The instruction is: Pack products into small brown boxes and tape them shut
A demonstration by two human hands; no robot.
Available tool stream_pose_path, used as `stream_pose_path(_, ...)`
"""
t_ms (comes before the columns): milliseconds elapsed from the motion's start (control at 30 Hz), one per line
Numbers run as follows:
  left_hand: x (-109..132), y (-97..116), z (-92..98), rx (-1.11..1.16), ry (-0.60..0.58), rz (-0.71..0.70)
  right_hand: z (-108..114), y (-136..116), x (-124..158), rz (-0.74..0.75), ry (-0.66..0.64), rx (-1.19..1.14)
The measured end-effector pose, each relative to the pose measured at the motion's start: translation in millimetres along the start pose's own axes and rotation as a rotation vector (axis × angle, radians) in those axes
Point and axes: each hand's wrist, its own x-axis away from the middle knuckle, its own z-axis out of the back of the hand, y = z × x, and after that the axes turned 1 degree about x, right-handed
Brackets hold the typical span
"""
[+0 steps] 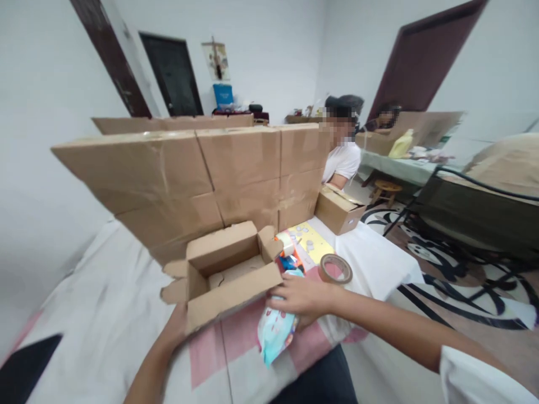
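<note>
An open, bare-bottomed cardboard box (236, 292) sits before me, its end flaps folded outward. My left hand (180, 321) grips its near left corner; the fingers are mostly hidden by the cardboard. Beside the box's right end, my right hand (301, 297) is closed over a light-blue soft pack (275, 334), which looks like wet wipes. Just beyond that hand lie a roll of brown packing tape (336, 269), a white roll (286, 244) and some blue and orange items (291, 262) that I cannot make out.
A tall wall of taped cardboard (244, 168) stands across the table behind the box. To its right are a closed carton (340, 210) and a yellow sheet (314, 241). A person in a white shirt (343, 163) is behind it. A dark-framed chair (475, 213) stands at right.
</note>
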Motion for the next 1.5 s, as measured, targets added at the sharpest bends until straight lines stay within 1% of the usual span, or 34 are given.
stream_pose_path(67,1.8,6.5,0.0,0.069,-0.063,0.039,9.2,-11.5,4.6,-0.086,-0.013,-0.118)
stream_pose_path(133,2.3,7.8,-0.5,0.118,-0.083,0.057,29.2,-24.9,9.0,-0.181,-0.028,-0.279)
stream_pose_path(200,2.3,6.0,-1.7,0.148,-0.095,0.044,60.4,-35.5,11.2,-0.271,-0.024,-0.443)
stream_pose_path(267,2.4,3.0,-3.9,0.168,-0.108,0.017,99.1,-38.5,8.3,-0.325,0.006,-0.57)
stream_pose_path(300,2.5,1.5,-5.4,0.176,-0.111,0.003,119.1,-35.9,3.9,-0.34,0.006,-0.609)
stream_pose_path(367,3.0,-1.3,-9.2,0.19,-0.11,-0.017,154.1,-22.3,-13.0,-0.367,-0.026,-0.634)
stream_pose_path(400,3.4,-2.7,-11.3,0.196,-0.108,-0.025,166.8,-11.7,-25.8,-0.394,-0.049,-0.628)
stream_pose_path(433,4.0,-4.0,-13.4,0.201,-0.106,-0.037,174.9,0.7,-41.3,-0.429,-0.076,-0.614)
stream_pose_path(467,4.7,-5.3,-15.5,0.205,-0.104,-0.049,177.7,14.1,-59.1,-0.482,-0.117,-0.608)
stream_pose_path(500,5.3,-6.6,-17.3,0.208,-0.101,-0.062,175.2,27.8,-78.4,-0.535,-0.175,-0.619)
stream_pose_path(533,6.0,-7.9,-18.8,0.209,-0.098,-0.077,167.8,41.0,-98.3,-0.572,-0.242,-0.642)
stream_pose_path(567,6.6,-9.0,-20.0,0.209,-0.096,-0.092,156.2,53.1,-117.8,-0.571,-0.302,-0.67)
stream_pose_path(633,7.6,-10.4,-21.4,0.209,-0.101,-0.117,125.9,72.1,-152.0,-0.496,-0.464,-0.721)
stream_pose_path(700,8.2,-10.3,-21.8,0.227,-0.116,-0.131,95.1,83.5,-175.2,-0.488,-0.646,-0.731)
stream_pose_path(767,8.7,-9.1,-21.4,0.253,-0.123,-0.134,71.5,88.5,-185.9,-0.514,-0.763,-0.721)
stream_pose_path(833,8.9,-8.0,-20.6,0.277,-0.13,-0.138,56.3,89.3,-186.6,-0.538,-0.815,-0.738)
stream_pose_path(933,8.5,-8.7,-19.4,0.294,-0.154,-0.149,41.1,86.9,-178.2,-0.548,-0.866,-0.818)
stream_pose_path(1000,7.8,-10.8,-19.1,0.293,-0.157,-0.152,30.9,85.0,-171.0,-0.544,-0.871,-0.885)
stream_pose_path(1067,6.9,-12.9,-19.4,0.29,-0.149,-0.148,20.4,83.2,-165.1,-0.556,-0.828,-0.932)
stream_pose_path(1133,6.1,-14.4,-20.0,0.29,-0.143,-0.142,10.6,80.6,-161.6,-0.565,-0.77,-0.898)
stream_pose_path(1233,6.0,-14.3,-20.7,0.286,-0.133,-0.129,-1.6,70.8,-161.7,-0.539,-0.689,-0.668)
stream_pose_path(1300,6.9,-12.9,-20.9,0.284,-0.126,-0.12,-7.2,59.8,-163.5,-0.562,-0.646,-0.481)
stream_pose_path(1367,8.1,-11.0,-20.9,0.278,-0.121,-0.11,-9.5,48.4,-164.3,-0.592,-0.592,-0.294)
stream_pose_path(1400,8.7,-9.8,-20.8,0.273,-0.118,-0.105,-9.1,43.8,-163.8,-0.58,-0.553,-0.199)
stream_pose_path(1433,9.1,-8.5,-20.8,0.269,-0.116,-0.098,-7.5,40.7,-162.7,-0.538,-0.508,-0.107)
stream_pose_path(1500,9.4,-5.6,-20.7,0.262,-0.113,-0.075,-1.7,39.4,-159.1,-0.385,-0.431,0.037)
